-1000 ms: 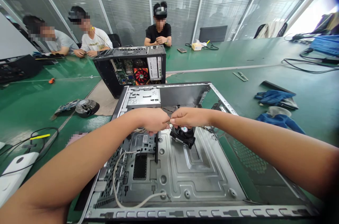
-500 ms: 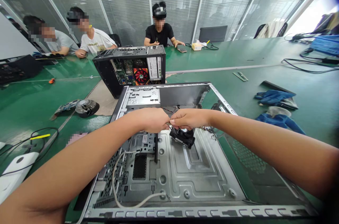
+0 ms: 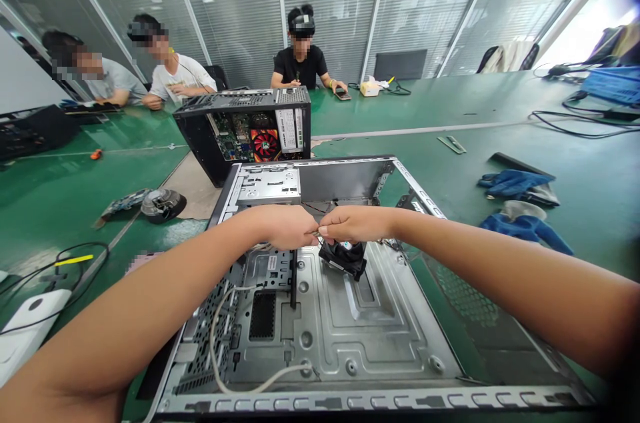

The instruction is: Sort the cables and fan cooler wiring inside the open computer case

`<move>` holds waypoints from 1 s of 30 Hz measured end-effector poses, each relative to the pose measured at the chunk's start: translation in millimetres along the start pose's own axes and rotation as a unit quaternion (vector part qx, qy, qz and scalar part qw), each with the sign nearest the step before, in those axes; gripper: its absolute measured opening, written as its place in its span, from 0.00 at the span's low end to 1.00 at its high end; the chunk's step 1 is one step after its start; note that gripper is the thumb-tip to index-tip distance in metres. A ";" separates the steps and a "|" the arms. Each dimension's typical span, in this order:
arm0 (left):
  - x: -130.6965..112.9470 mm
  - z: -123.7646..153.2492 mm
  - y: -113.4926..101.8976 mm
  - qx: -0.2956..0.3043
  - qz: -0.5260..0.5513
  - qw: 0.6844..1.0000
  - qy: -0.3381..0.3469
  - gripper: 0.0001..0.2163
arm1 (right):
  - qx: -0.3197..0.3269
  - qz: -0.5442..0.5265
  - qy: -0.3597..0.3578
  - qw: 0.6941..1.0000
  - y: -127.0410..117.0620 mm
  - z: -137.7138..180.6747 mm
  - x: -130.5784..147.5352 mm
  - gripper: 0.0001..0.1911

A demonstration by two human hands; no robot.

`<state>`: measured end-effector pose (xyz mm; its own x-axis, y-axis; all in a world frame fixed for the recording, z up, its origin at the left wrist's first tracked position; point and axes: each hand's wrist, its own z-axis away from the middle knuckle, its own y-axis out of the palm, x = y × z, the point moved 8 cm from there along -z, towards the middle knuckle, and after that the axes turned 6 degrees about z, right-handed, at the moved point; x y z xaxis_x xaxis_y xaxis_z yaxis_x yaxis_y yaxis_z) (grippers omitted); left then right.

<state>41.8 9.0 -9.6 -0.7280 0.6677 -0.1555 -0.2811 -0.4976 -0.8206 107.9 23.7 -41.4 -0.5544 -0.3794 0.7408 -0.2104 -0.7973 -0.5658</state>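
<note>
My left hand [image 3: 295, 227] and my right hand [image 3: 353, 223] meet knuckle to knuckle above the open computer case [image 3: 320, 403]. Both are closed, pinching a thin cable whose small end shows between the fingertips; most of it is hidden by the fingers. Just below my right hand, a black cooling fan [image 3: 344, 261] sits tilted over the bare metal floor of the case. A grey cable [image 3: 215, 336] loops along the case's left side, near the metal drive bracket [image 3: 275, 271].
Behind the case stands another open computer tower [image 3: 200, 143] with a red fan. Blue gloves [image 3: 515, 184] and memory sticks [image 3: 451, 144] lie right. A roll of tape [image 3: 163, 205], cables and a white device [image 3: 35, 329] lie left. Several people sit across the green table [image 3: 400, 117].
My hands keep their hold with barely any movement. The view shifts slightly. Across the table, one person's hand has moved up to their chest.
</note>
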 end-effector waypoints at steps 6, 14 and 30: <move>1.7 3.4 -6.4 -0.036 -0.010 0.999 -0.017 0.19 | -0.009 -0.066 -0.006 0.998 0.2 -0.8 0.6 0.19; 9.1 1.0 5.2 0.052 0.066 0.996 -0.027 0.20 | -0.060 0.078 -0.014 0.995 -9.5 -1.6 6.3 0.13; 3.3 3.1 -4.2 -0.028 -0.012 0.999 -0.020 0.19 | -0.090 0.058 -0.034 0.994 -11.6 -1.5 9.9 0.11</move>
<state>38.6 11.6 -4.9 -0.7465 0.6556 -0.1135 -0.2643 -0.4487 -0.8537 103.7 29.9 -28.1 -0.5284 -0.4992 0.6867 -0.2930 -0.6520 -0.6994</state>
